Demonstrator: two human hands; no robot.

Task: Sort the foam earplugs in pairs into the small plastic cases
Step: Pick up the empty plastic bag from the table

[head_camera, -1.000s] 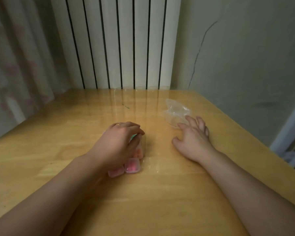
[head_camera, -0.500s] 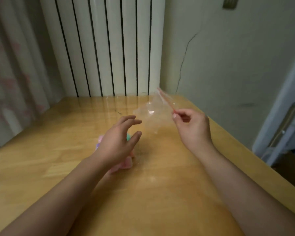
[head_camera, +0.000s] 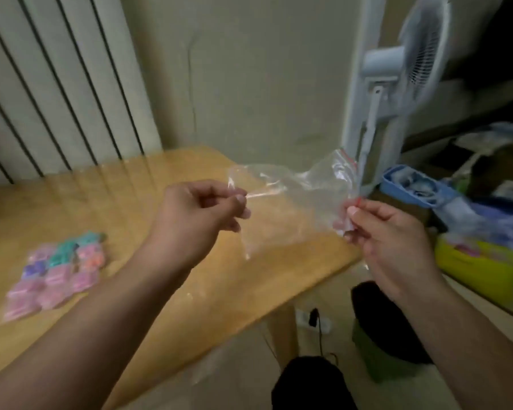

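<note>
Wooden surface (head_camera: 190,291) runs from lower left to centre, its right edge ending under the hands. White ribbed radiator (head_camera: 57,84) stands at far left behind it; pale standing fan (head_camera: 397,72) at far right, beside cluttered bins. Blue bin (head_camera: 415,187) sits near the fan's pole, yellow-green bin (head_camera: 483,270) nearer and lower right

Clear zip bag (head_camera: 296,202) hangs in the air between both hands, stretched out above the right edge of the surface; a red strip marks its seal at the right end. Whether anything is inside, cannot tell; view is blurred

Left hand (head_camera: 196,217) pinches the bag's left edge, fingers curled tight. Right hand (head_camera: 388,232) pinches the sealed end, thumb and forefinger closed on it

Small plastic cases (head_camera: 57,270) lie in a tight cluster on the surface at left, well apart from both hands: pink, teal, purple, orange contents, details blurred
</note>
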